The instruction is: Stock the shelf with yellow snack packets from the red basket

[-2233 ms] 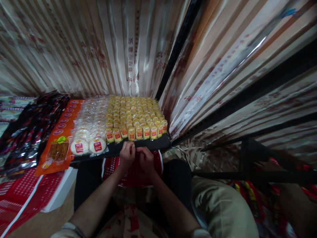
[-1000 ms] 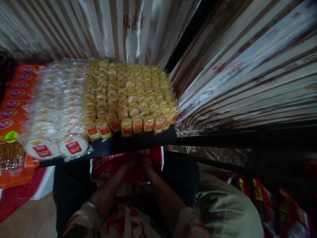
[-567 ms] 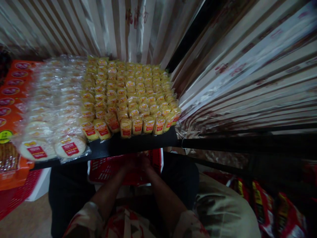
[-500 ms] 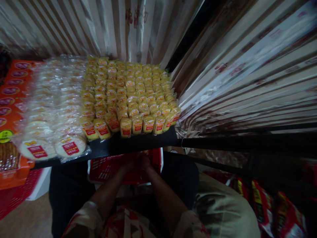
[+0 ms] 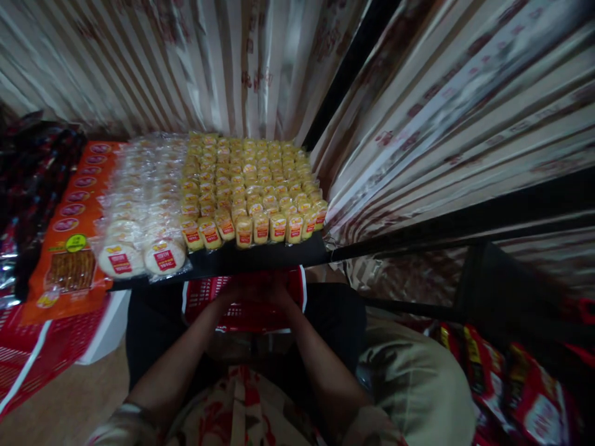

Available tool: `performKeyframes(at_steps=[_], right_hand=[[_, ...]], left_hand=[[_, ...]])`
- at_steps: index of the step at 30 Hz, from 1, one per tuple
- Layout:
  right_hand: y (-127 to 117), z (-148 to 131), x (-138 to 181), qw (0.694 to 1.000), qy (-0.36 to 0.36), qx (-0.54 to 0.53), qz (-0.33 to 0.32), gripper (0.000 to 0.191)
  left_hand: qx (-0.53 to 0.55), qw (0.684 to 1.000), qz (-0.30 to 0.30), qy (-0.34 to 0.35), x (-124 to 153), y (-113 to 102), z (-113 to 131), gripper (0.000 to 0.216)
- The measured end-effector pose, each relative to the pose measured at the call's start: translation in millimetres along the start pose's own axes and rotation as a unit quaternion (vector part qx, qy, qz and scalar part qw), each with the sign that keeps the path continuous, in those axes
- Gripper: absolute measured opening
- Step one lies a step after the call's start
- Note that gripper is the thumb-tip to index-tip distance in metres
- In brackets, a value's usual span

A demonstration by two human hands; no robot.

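Both of my arms reach down into a red plastic basket (image 5: 232, 320) that sits between my knees, below the shelf edge. My left hand (image 5: 238, 290) and my right hand (image 5: 276, 292) are in its dark interior, close to each other. Shadow hides their fingers, and I cannot make out anything in them. Just above stand rows of small yellow wrapped cakes (image 5: 277, 227) with red labels. To their left lie two rows of round white crackers (image 5: 121, 260) in clear wrappers.
An orange snack packet (image 5: 69, 248) and dark shiny packets (image 5: 32, 186) fill the shelf's left. Another red basket (image 5: 28, 359) stands lower left. Red bags (image 5: 534, 396) are at lower right, beside a beige sack-like shape (image 5: 413, 378). A striped curtain (image 5: 209, 68) hangs behind the black shelf (image 5: 218, 263).
The view has shifted left, bringing the dark packets and more of the left basket into sight. My hands stay inside the red basket and have drawn slightly closer together.
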State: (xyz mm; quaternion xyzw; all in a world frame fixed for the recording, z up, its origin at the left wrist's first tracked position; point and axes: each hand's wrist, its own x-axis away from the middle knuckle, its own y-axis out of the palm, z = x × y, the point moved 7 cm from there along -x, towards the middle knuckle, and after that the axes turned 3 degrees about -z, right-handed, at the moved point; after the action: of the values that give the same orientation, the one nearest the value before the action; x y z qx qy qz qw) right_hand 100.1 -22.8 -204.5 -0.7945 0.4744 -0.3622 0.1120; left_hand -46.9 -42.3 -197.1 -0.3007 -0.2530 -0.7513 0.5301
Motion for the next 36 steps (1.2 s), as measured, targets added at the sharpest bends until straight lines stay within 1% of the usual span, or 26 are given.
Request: performKeyframes(at_steps=[5, 11, 14, 16, 19, 22, 24, 25, 27, 28, 29, 30, 32, 33, 36], right_hand=[[-3, -31, 13, 0.998, -0.020, -0.051, -0.030, 0.023], [-13, -67, 33, 0.992, -0.051, -0.104, -0.042, 0.032], [-17, -83, 47, 0.984, -0.070, -0.149, -0.065, 0.034], [-21, -95, 56, 0.980, -0.085, -0.162, -0.072, 0.036], [-25, -113, 69, 0.976, -0.108, -0.176, -0.070, 0.037], [-29, -132, 75, 0.970, -0.137, -0.190, -0.058, 0.034], [-34, -145, 76, 0.970, -0.160, -0.182, -0.026, 0.031], [-38, -150, 75, 0.970, -0.172, -0.174, 0.007, 0.030], [-51, -163, 73, 0.963, -0.203, -0.143, 0.101, 0.030], [-58, -171, 73, 0.956, -0.223, -0.120, 0.151, 0.030], [-63, -180, 73, 0.946, -0.245, -0.094, 0.192, 0.032], [-67, -189, 72, 0.936, -0.269, -0.066, 0.218, 0.034], [-70, -207, 66, 0.923, -0.305, 0.001, 0.235, 0.037], [-71, -214, 62, 0.921, -0.308, 0.041, 0.237, 0.039], [-73, -222, 48, 0.918, -0.266, 0.163, 0.246, 0.043]], left_hand=[[0.030, 0.998, 0.044, 0.026, 28, -19, 12, 0.016], [0.067, 0.995, 0.045, 0.062, 64, -27, 29, 0.026], [0.072, 0.993, 0.047, 0.086, 81, -31, 37, 0.032], [0.057, 0.990, 0.064, 0.115, 92, -35, 46, 0.033], [0.007, 0.977, 0.106, 0.184, 110, -41, 64, 0.033], [-0.041, 0.960, 0.118, 0.253, 127, -43, 84, 0.029], [-0.069, 0.945, 0.134, 0.290, 135, -47, 97, 0.027], [-0.088, 0.936, 0.151, 0.305, 138, -50, 105, 0.027], [-0.135, 0.914, 0.207, 0.322, 144, -61, 121, 0.029], [-0.162, 0.901, 0.238, 0.326, 148, -67, 130, 0.030], [-0.188, 0.886, 0.269, 0.328, 151, -73, 139, 0.032], [-0.215, 0.871, 0.295, 0.329, 154, -78, 148, 0.033], [-0.267, 0.842, 0.329, 0.335, 159, -85, 166, 0.034], [-0.289, 0.829, 0.339, 0.337, 160, -87, 173, 0.034], [-0.331, 0.807, 0.359, 0.334, 159, -90, 187, 0.033]])
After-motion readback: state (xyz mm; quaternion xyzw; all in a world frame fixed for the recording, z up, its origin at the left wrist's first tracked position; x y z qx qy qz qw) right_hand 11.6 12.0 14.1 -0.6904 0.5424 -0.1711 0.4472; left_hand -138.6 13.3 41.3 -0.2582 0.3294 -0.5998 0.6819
